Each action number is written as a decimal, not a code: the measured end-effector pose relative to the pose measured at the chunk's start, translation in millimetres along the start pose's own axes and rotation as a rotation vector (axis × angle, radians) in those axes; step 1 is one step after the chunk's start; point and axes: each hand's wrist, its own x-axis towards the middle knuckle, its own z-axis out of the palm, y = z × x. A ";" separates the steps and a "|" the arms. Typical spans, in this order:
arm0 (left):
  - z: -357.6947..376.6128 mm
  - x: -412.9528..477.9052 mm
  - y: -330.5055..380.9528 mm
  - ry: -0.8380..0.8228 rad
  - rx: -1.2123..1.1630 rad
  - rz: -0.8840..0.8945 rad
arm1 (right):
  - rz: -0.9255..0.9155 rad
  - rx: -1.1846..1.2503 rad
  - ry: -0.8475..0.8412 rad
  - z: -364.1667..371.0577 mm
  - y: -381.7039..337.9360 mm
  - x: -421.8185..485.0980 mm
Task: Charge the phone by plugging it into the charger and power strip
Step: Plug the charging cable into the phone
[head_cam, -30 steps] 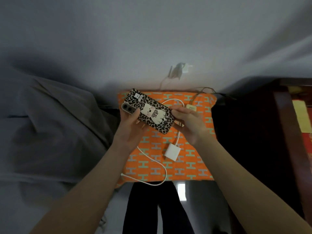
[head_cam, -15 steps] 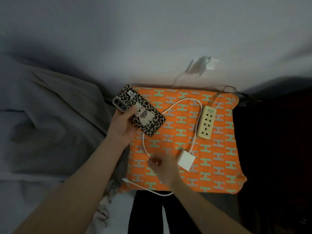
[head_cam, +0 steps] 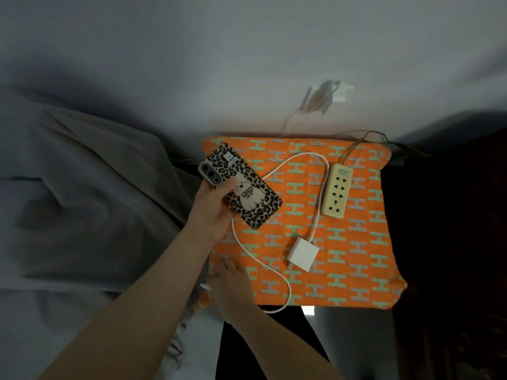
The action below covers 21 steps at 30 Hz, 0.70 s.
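Note:
My left hand (head_cam: 215,208) holds the phone (head_cam: 244,187) face down above the left part of the orange patterned cushion (head_cam: 362,272); its leopard-print case with a cartoon cat faces up. A white cable (head_cam: 277,275) loops across the cushion from the white charger block (head_cam: 303,255), which lies unplugged near the middle. The cream power strip (head_cam: 337,194) lies at the upper right with its sockets unoccupied. My right hand (head_cam: 233,286) rests low at the cushion's front left corner, right at the cable's free plug end (head_cam: 204,286). Blur hides whether the fingers pinch it.
A grey blanket (head_cam: 82,193) covers the bed to the left. Dark wooden furniture (head_cam: 452,242) borders the cushion on the right. On the wall behind, a white outlet (head_cam: 338,94) carries a plug; the strip's cord (head_cam: 356,144) trails off the cushion's back edge.
My right hand let go of the phone and dropped down and left to the cable's free end. The left hand keeps the phone, shifted left, uncovering the power strip.

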 end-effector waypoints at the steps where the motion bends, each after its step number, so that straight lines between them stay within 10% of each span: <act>1: 3.2 -0.9 0.1 0.002 0.004 0.009 | 0.012 0.031 0.009 -2.9 3.4 1.6; 7: 4.0 -7.8 -5.5 -0.006 -0.001 0.011 | 0.152 0.283 0.133 -4.3 14.1 -5.0; 13: -8.7 -16.8 -17.4 0.008 -0.052 0.014 | 0.471 1.228 0.338 -56.2 48.4 -33.7; 21: -8.6 -33.0 -32.6 0.054 -0.190 -0.124 | 0.367 1.289 0.713 -136.9 80.4 -88.5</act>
